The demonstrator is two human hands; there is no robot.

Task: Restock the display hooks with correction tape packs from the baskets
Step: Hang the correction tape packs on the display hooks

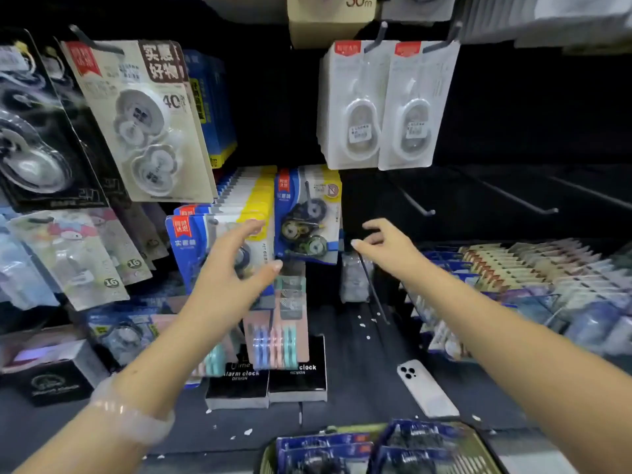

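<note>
Two rows of blue-and-yellow correction tape packs hang on hooks at the centre: a full left row [191,234] and a right pack [307,217]. My left hand [236,268] reaches up to the front pack of the left row, fingers spread and relaxed, holding nothing. To the right of the right pack, my right hand [386,244] hovers with loosely bent fingers and nothing in it. A green basket [270,456] at the bottom edge holds more blue packs [325,449].
Bare hooks [420,208] jut from the dark panel at right. White packs [379,107] hang above. On the shelf lie a white phone [424,388], alarm clock boxes [266,384] and rows of stationery [513,275] at right. Other tape packs [140,121] hang at left.
</note>
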